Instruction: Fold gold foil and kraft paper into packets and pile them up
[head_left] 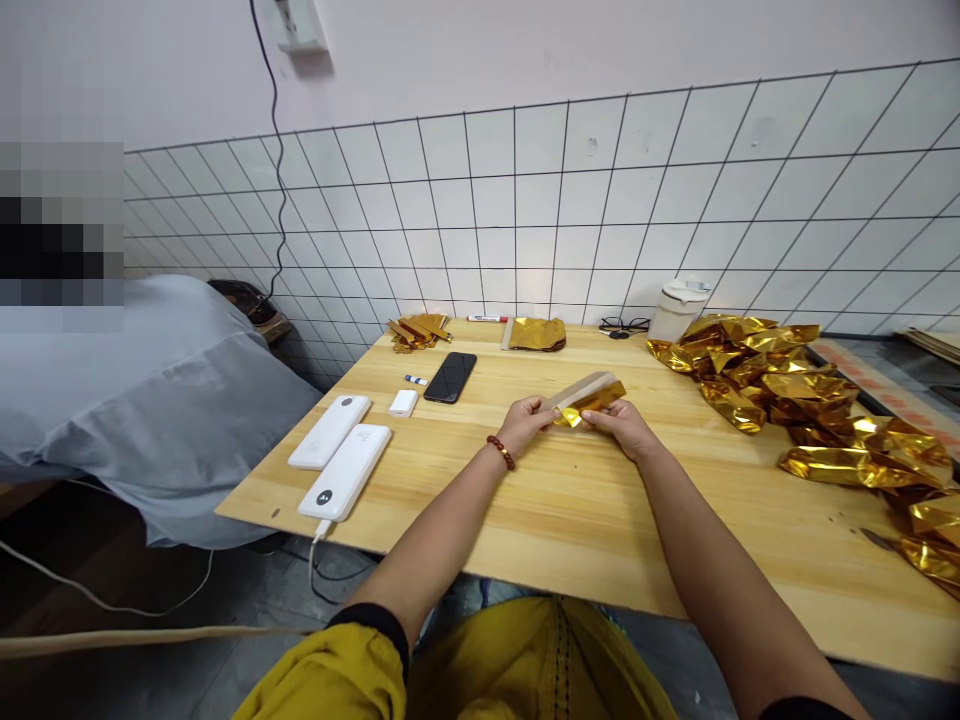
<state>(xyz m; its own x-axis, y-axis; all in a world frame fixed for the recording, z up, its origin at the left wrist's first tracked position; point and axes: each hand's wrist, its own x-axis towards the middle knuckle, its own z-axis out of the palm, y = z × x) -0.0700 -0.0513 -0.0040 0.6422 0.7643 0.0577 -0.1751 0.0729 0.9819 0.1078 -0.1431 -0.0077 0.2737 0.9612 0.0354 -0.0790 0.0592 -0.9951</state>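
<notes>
Both my hands meet over the middle of the wooden table (570,500). My left hand (525,422), with a bead bracelet on the wrist, pinches the near end of a flat cardboard strip wrapped in gold foil (589,395). My right hand (622,425) grips the same gold foil piece from the right side. The piece is lifted slightly above the tabletop and points away to the right.
A heap of crumpled gold foil (817,410) covers the table's right side. Two white power banks (334,455), a small white charger (403,402) and a black phone (450,377) lie left. Folded gold pieces (534,333), a marker, glasses and a white jug (677,308) stand at the back. A person in grey (135,380) sits left.
</notes>
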